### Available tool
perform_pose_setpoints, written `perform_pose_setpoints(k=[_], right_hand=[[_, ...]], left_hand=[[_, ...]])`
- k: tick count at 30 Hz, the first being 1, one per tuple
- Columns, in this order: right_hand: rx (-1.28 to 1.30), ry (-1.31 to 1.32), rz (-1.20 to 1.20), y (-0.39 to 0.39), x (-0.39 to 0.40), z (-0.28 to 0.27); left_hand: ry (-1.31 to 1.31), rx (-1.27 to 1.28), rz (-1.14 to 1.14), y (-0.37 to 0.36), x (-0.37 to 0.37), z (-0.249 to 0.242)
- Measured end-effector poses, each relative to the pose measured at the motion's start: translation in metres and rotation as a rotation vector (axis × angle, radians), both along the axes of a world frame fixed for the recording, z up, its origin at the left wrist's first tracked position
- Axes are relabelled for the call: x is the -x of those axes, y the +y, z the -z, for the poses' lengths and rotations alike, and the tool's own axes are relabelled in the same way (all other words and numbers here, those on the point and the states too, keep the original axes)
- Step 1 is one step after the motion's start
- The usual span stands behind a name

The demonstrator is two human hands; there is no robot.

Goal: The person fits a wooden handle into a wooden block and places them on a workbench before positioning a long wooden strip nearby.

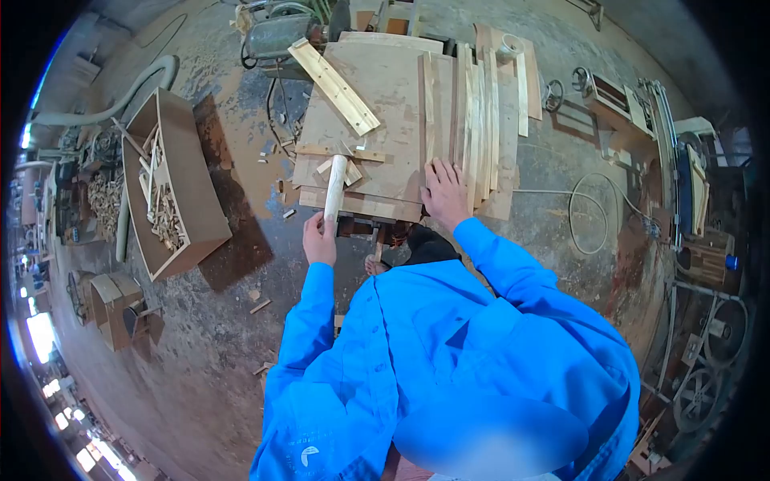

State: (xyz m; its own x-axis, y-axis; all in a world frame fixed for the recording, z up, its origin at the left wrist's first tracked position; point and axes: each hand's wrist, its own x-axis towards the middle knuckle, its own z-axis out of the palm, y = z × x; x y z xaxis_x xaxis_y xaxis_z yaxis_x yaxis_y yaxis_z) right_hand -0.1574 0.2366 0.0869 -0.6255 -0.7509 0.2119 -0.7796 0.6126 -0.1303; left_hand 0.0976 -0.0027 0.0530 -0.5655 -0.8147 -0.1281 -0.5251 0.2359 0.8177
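Observation:
My left hand is closed on the near end of a pale wooden stick with a rounded far end. The stick points away from me over the front left of the workbench. Beneath and beside it lie a thin wooden strip and small wood offcuts. My right hand rests at the bench's front edge with its fingers apart. Just beyond those fingertips are a long narrow strip and several long pale slats lying side by side.
A plank with holes lies slanted across the bench's far left. To the left on the floor stands a large box of scrap wood. A hose runs behind it. At right are a machine with handwheels and a looped cable.

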Motion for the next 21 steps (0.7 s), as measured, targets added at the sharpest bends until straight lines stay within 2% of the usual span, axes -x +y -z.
perform_pose_setpoints(k=[3, 5, 6, 9, 11, 12, 15, 19, 21], right_hand=[[0.149, -0.145, 0.018, -0.02, 0.012, -0.005], [0.231, -0.278, 0.169, -0.043, 0.04, -0.009], [0.257, -0.257, 0.22, -0.055, 0.054, -0.002], [0.155, -0.396, 0.326, -0.087, 0.084, -0.003], [0.191, -0.393, 0.323, -0.103, 0.101, 0.01], [0.222, -0.383, 0.337, -0.109, 0.105, 0.009], [0.293, -0.416, 0.274, -0.117, 0.11, 0.013], [0.267, -0.348, 0.056, -0.138, 0.125, 0.027], [0.216, -0.349, 0.057, -0.156, 0.132, 0.03]], left_hand=[[-0.078, -0.025, -0.011, 0.006, 0.015, -0.013], [-0.095, 0.001, -0.001, 0.001, 0.023, -0.015], [-0.169, 0.021, 0.034, -0.001, 0.028, -0.017], [-0.259, 0.03, 0.08, -0.005, 0.043, -0.019], [-0.398, 0.031, 0.13, -0.008, 0.043, -0.01], [-0.386, 0.03, 0.138, -0.007, 0.042, -0.013], [-0.417, 0.027, 0.121, -0.006, 0.042, -0.019], [-0.42, 0.046, 0.132, -0.006, 0.043, -0.021], [-0.422, 0.077, 0.135, -0.005, 0.043, -0.022]])
